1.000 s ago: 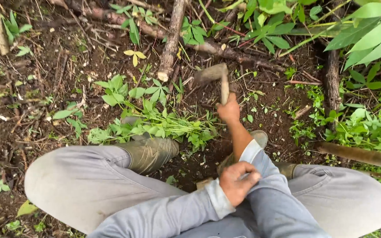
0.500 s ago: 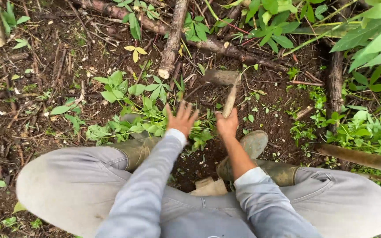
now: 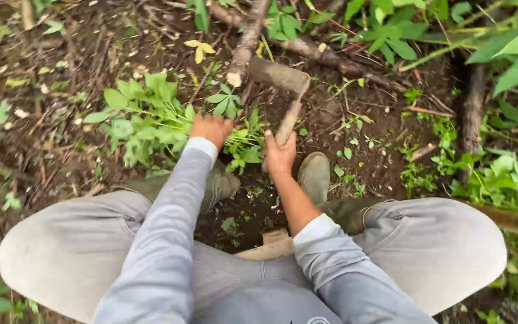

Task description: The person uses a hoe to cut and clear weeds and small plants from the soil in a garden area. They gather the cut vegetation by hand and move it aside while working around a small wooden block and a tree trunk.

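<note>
Since half a second ago, the left hand [image 3: 211,129] has gone forward from open air and now it closes down into the clump of green weeds [image 3: 151,117] in front of the left boot [image 3: 214,186]; its fingers are curled into the leaves, so it seems to grip a bunch, though the stems inside are hidden. Meanwhile the right hand [image 3: 279,157] is wrapped tight around the wooden handle of a small hoe [image 3: 280,81], whose blade lies on the dark soil [image 3: 355,114] just beyond the weeds, near a cut branch [image 3: 244,45]. I judge that the weeds are soft, light and easy to tear, so it is better to take them low, near the roots. By contrast the hoe looks stiff and somewhat heavy at the head; its blade sits ahead of the right hand and just right of the left hand.
</note>
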